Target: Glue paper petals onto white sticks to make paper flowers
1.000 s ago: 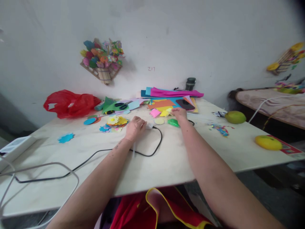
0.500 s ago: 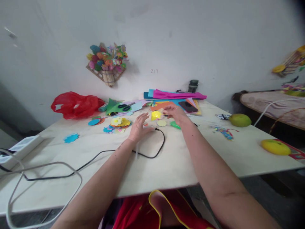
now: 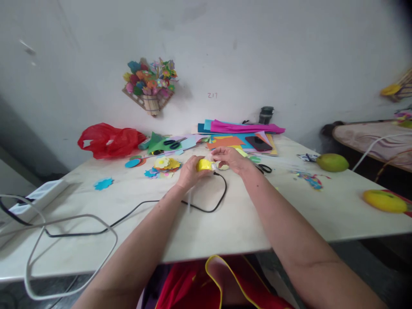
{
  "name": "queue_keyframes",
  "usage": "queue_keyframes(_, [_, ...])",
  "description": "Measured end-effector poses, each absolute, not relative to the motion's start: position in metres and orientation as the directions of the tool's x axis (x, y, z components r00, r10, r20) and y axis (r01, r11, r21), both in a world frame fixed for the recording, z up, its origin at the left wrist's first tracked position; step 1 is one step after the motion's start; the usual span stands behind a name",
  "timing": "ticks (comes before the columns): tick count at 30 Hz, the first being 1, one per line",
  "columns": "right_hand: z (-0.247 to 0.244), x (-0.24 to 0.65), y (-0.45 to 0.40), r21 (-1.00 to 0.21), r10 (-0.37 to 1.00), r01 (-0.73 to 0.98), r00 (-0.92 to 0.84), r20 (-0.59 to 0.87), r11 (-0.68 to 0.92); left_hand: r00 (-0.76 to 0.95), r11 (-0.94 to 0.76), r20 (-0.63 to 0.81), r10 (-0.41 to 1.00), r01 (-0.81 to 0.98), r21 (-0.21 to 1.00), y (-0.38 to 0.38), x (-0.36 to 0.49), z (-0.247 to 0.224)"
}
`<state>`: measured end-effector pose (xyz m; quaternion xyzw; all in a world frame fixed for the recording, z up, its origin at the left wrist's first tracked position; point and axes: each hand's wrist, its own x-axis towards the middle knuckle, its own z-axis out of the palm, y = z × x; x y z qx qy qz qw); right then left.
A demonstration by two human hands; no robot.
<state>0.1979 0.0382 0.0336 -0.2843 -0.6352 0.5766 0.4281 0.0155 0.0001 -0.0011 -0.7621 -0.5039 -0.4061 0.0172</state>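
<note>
In my left hand [image 3: 188, 174] is a small yellow bottle [image 3: 203, 165], lying sideways with its whitish neck [image 3: 214, 166] pointing right. My right hand [image 3: 231, 159] is beside that neck, thumb and fingers drawn together. What they pinch, if anything, is too small to make out. Under the right fingers a pale paper disc [image 3: 223, 168] shows in part. Below the bottle the end of a black cable [image 3: 222, 193] lies on the table. A stack of paper flowers [image 3: 165, 164] lies left of my left hand. Black-handled scissors [image 3: 264, 168] lie partly behind my right wrist.
Coloured sheets [image 3: 225, 141], a phone [image 3: 259, 143] and more scissors [image 3: 174, 143] lie at the back. A red plastic bag [image 3: 111, 140] stands at left, near a white power strip [image 3: 41, 197] and looped grey cable [image 3: 83, 215]. Mangoes [image 3: 333, 162] lie at right.
The yellow bottle has come nearer and left, from my right hand into my left. My left fingers have closed around it. The right hand has drawn slightly nearer; the view has shifted a little left.
</note>
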Motion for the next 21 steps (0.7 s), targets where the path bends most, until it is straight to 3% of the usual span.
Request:
queue_keyframes(10, [0.0324,0.2022,0.0368,-0.998,0.825,-0.064,-0.564,0.042,0.007,0.019,-0.333,0.616,0.787,0.854,0.399,-0.0052,0.0209,-0.0044])
queue_keyframes(21, [0.0316,0.1986,0.0345,-0.998,0.813,-0.044,-0.579,0.061,0.044,0.158,-0.464,0.678,0.718,0.834,0.298,-0.0012,0.0187,-0.0071])
